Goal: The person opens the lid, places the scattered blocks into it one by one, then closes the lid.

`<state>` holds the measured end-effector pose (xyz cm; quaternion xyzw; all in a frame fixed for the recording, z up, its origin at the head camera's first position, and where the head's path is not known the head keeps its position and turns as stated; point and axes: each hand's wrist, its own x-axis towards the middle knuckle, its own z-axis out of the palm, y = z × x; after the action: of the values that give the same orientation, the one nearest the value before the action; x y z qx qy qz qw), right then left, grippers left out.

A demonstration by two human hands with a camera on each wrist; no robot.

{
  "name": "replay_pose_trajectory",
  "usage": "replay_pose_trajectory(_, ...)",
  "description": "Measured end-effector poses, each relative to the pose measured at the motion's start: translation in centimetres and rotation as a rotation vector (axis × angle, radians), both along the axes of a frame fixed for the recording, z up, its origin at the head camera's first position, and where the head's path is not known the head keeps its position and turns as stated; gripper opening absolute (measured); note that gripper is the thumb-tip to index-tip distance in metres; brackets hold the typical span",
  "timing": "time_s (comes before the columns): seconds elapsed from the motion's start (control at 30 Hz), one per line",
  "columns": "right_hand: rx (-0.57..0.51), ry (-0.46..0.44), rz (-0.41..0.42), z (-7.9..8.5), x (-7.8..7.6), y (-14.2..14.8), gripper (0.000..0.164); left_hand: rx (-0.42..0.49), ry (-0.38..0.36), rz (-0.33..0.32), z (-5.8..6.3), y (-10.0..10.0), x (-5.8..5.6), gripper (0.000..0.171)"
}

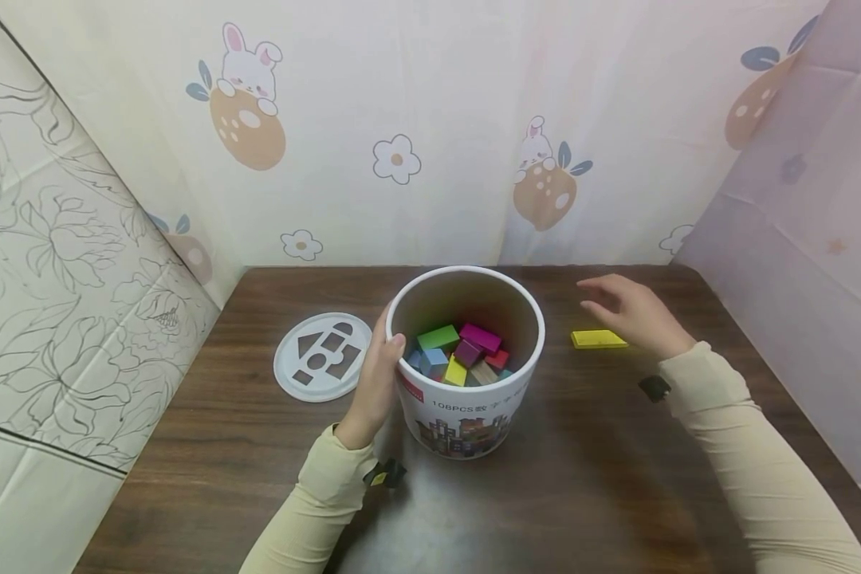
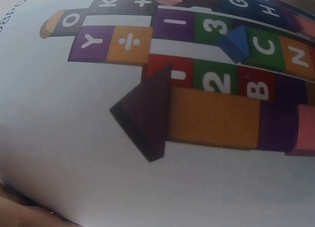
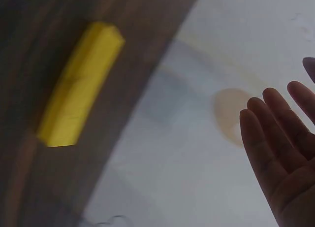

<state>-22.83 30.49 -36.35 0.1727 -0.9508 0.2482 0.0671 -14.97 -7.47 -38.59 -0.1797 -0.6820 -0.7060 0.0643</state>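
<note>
A white round bucket (image 1: 461, 414) of colored wooden blocks stands on the table, printed with block pictures and lettering. Against its left side is my left hand (image 1: 376, 375), holding the wall with the thumb at the rim; its other fingers are mostly hidden. In the left wrist view, the bucket's printed side (image 2: 118, 182) fills the picture. My right hand (image 1: 634, 315) hovers empty to the right of the bucket, fingers extended. Just below it lies a long yellow block (image 1: 597, 340), which shows a faint seam across its middle in the right wrist view (image 3: 81, 86).
A round white lid (image 1: 285, 368) with shaped cutouts lies left of the bucket. Inside the bucket are several blocks, among them a green block (image 1: 438, 337) and a magenta block (image 1: 481, 338). Printed curtains (image 1: 459, 88) stand at the table's (image 1: 208, 446) back and sides.
</note>
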Motion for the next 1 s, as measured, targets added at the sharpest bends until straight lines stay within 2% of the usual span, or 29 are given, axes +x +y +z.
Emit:
replay_pose_trajectory(0.13, 0.017, -0.113, -0.027, -2.0, -0.5, 1.4, 0.048, -0.001, -0.006, -0.002, 0.0, 0.0, 0.0, 0.062)
replay_pose_trajectory(0.43, 0.085, -0.271, 0.035, -5.2, -1.5, 2.6, 0.059, -0.002, -0.002, -0.001, 0.0, 0.0, 0.1, 0.061)
replay_pose_trajectory(0.63, 0.168, -0.315, 0.031, -6.6, -2.1, 2.8, 0.063, 0.005, -0.005, -0.006, 0.0, -0.1, 0.0, 0.062)
replay_pose_trajectory(0.8, 0.215, -0.35, -0.01, -6.9, -2.1, 2.4, 0.06, 0.001, -0.021, 0.001, -0.1, -0.1, 0.0, 0.062)
replay_pose_trajectory(1.0, 0.246, -0.349, -0.05, -7.3, -2.2, 2.5, 0.055, 0.007, -0.017, 0.001, 0.0, -0.1, 0.0, 0.062)
